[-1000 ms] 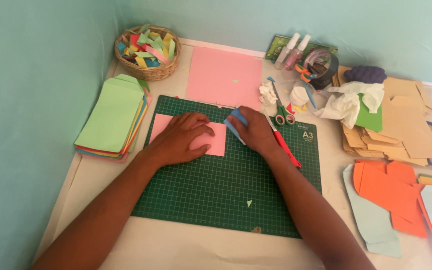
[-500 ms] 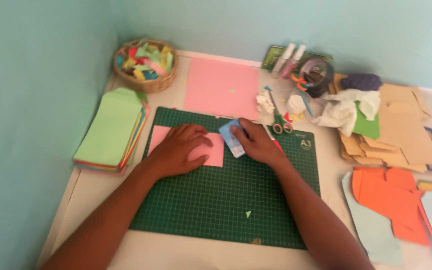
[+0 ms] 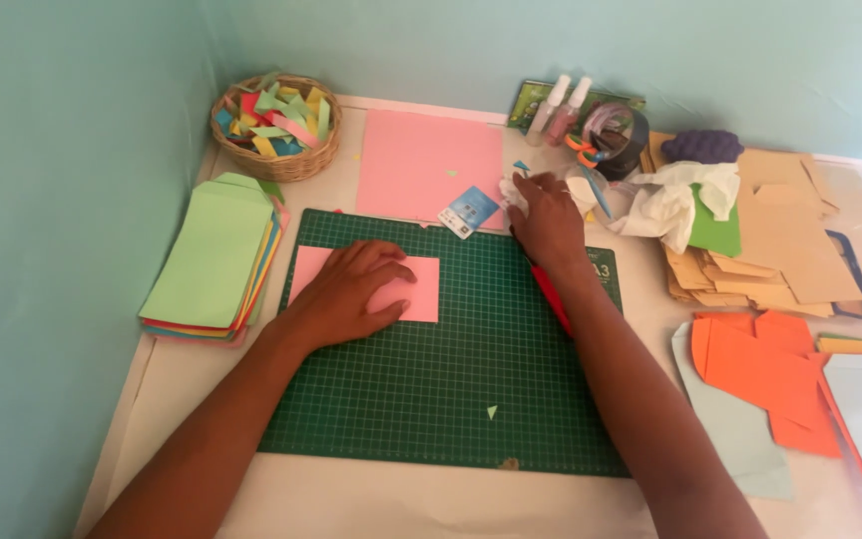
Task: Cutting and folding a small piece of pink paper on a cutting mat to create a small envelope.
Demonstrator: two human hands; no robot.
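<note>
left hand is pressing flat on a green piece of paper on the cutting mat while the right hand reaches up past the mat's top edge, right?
Not quite: the paper is pink, not green. In the head view the left hand lies flat on a pink piece of paper on the green cutting mat, while the right hand reaches past the mat's top edge.

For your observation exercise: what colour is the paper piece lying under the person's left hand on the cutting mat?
Pink. The paper piece under the left hand shows clearly in the head view.

A pink paper rectangle (image 3: 421,289) lies flat on the green cutting mat; a small blue card (image 3: 469,211) rests tilted at the mat's top edge.
</note>
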